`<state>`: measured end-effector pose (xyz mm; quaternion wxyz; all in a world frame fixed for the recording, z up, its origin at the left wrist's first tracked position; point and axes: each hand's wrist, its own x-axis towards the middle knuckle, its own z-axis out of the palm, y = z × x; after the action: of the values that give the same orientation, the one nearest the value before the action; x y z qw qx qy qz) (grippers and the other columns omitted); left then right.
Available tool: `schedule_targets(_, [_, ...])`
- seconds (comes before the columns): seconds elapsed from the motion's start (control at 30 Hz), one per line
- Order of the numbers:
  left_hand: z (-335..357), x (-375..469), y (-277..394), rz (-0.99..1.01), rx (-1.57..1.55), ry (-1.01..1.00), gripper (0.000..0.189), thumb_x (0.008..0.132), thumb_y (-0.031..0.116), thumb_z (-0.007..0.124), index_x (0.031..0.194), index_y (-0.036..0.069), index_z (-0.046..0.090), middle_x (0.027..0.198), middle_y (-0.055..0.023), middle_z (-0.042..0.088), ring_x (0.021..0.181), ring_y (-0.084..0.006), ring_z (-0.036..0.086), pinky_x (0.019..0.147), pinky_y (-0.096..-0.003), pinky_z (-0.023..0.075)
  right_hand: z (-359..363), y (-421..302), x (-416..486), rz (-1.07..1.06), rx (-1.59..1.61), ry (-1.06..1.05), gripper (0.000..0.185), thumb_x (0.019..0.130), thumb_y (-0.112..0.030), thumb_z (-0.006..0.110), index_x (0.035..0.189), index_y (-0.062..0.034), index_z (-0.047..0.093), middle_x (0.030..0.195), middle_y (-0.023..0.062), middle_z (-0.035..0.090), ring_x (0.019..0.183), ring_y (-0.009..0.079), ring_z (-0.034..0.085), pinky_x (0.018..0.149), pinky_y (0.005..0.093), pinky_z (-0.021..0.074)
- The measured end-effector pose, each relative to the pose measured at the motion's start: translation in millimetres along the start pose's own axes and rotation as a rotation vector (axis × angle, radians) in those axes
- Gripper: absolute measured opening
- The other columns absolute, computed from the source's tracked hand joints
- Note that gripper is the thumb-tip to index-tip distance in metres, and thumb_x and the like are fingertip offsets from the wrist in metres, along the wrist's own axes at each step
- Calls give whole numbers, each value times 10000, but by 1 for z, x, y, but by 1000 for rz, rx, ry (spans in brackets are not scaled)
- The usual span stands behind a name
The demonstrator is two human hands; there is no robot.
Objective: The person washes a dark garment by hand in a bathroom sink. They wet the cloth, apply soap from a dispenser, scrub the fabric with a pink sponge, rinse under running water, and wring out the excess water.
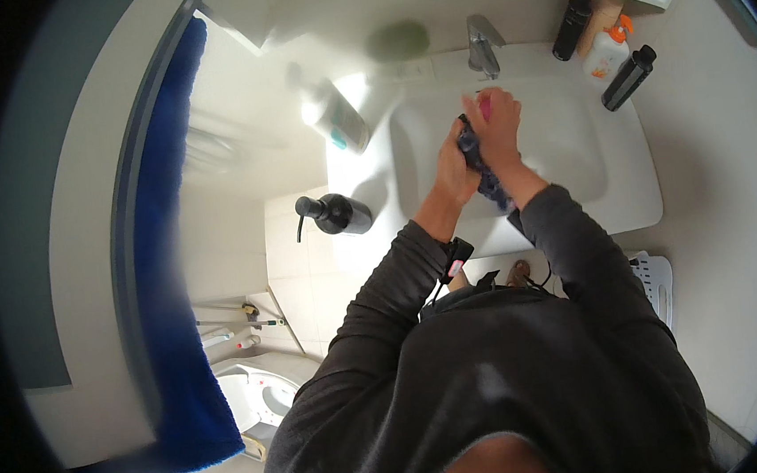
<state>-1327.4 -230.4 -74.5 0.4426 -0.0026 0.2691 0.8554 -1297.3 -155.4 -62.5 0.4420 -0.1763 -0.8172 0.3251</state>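
Observation:
Over a white washbasin (565,148), my left hand (456,167) holds a dark, bunched cloth (491,184), whose lower part hangs between my wrists. My right hand (498,124) is closed around a small pink object (486,108), perhaps a bar of soap, and presses against the upper end of the cloth. Both hands are close together, just below the chrome faucet (484,48). No running water can be made out. The fingers partly hide the cloth and the pink object.
A black pump bottle (343,214) and a large white bottle (343,122) stand on the basin's left side. At the back right are black bottles (572,26) and a white pump bottle with an orange top (606,55). A blue towel (166,253) hangs at left, above a toilet (257,393).

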Motion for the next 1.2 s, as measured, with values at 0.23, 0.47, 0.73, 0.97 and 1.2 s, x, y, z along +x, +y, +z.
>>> schedule_targets(0.23, [-28,15,1,157,307,-375,435,1000,393,409,1289,79,489,1210,-88,583,1106,-235,563,961,-390,469,-9,-18,6,-162,28,-71,272,783,-261,716,946,-93,577,934,115,557,930,317,508,830,422,369])
schedule_targets(0.47, [-8,5,11,-7,266,-165,552,991,550,384,1274,89,493,1254,-72,562,1185,-222,536,1016,-399,447,-16,-19,4,-103,65,-222,343,762,-287,749,1008,-122,576,1160,186,534,1158,401,470,973,549,375])
schedule_targets(0.73, [9,4,30,-142,123,15,905,922,742,196,1321,-32,443,1276,-165,537,1203,-307,509,1050,-442,379,-21,16,8,259,279,-463,372,749,-250,796,943,-46,553,874,47,572,821,162,519,758,302,442])
schedule_targets(0.97, [3,1,20,23,366,170,905,919,735,278,1406,-26,328,1348,-146,474,1251,-298,480,1055,-453,368,-24,13,35,342,209,-245,404,710,-252,807,964,-50,566,871,76,580,808,213,555,747,324,472])
schedule_targets(1.2, [-29,6,17,-245,-126,-99,535,970,456,415,1265,15,486,1223,-145,572,1122,-318,584,982,-486,465,-34,-27,4,-27,250,-351,356,725,-156,796,985,-70,568,1024,59,576,802,166,566,760,289,473])
